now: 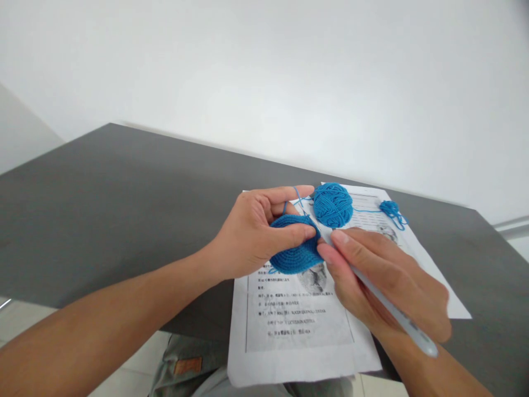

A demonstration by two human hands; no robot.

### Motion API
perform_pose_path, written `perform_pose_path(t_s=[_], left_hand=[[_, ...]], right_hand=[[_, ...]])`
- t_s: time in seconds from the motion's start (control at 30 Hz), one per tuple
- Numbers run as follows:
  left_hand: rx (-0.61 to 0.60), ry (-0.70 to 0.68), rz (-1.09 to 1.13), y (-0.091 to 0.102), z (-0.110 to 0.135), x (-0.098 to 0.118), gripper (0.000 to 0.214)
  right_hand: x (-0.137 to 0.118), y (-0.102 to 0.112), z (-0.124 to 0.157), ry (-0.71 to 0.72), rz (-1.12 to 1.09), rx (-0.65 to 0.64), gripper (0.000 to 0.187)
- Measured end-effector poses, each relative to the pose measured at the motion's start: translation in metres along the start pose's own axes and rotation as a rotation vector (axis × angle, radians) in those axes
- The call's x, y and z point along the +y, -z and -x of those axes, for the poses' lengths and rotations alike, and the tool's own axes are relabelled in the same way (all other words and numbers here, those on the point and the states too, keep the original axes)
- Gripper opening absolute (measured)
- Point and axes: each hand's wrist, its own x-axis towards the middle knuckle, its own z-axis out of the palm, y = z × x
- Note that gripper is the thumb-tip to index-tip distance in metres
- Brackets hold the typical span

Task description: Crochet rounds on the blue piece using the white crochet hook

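Observation:
My left hand [268, 229] pinches a round blue crochet piece [294, 256] between thumb and fingers, and a strand of blue yarn loops over its outstretched index finger. In my right hand [372, 275] is a crochet hook [392, 311] with a pale grey handle, held like a pen. The hook's tip meets the upper right edge of the piece beside my left thumb; the exact stitch is too small to make out. Just beyond my hands lies a ball of blue yarn [333, 205].
Printed sheets [297, 353] with text and pictures lie under my hands, one overhanging the table's near edge. A small tangle of blue yarn [389, 209] rests on the right-hand sheet, joined by a strand to the ball. The dark grey table [144, 220] meets a white wall behind.

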Motion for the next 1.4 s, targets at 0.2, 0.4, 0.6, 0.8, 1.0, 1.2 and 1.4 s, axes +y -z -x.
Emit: perform_pose_path(t_s=[0.2, 0.4, 0.6, 0.8, 1.0, 1.2, 1.4], left_hand=[[-0.037, 0.046, 0.066, 0.000, 0.001, 0.001, 0.062], [-0.015, 0.008, 0.035, -0.002, 0.002, 0.003, 0.054], [0.021, -0.004, -0.008, -0.001, 0.000, 0.003, 0.058], [-0.038, 0.041, 0.039, 0.000, 0.000, 0.002, 0.058], [-0.071, 0.056, 0.047, 0.000, 0.000, 0.000, 0.061], [-0.094, 0.074, 0.043, 0.000, 0.002, -0.001, 0.064], [-0.109, 0.085, 0.024, 0.002, 0.002, 0.001, 0.067]], right_hand=[[-0.012, 0.004, -0.006, 0.005, 0.129, -0.031, 0.072], [0.007, -0.003, 0.011, -0.102, -0.062, 0.029, 0.075], [0.014, -0.020, 0.000, -0.254, -0.379, 0.208, 0.032], [0.024, -0.027, -0.013, -0.631, -0.993, 0.131, 0.008], [0.031, -0.026, -0.014, -0.785, -1.210, 0.022, 0.012], [0.034, -0.024, -0.015, -0.851, -1.288, -0.013, 0.018], [0.037, -0.021, -0.018, -0.841, -1.288, -0.020, 0.018]])
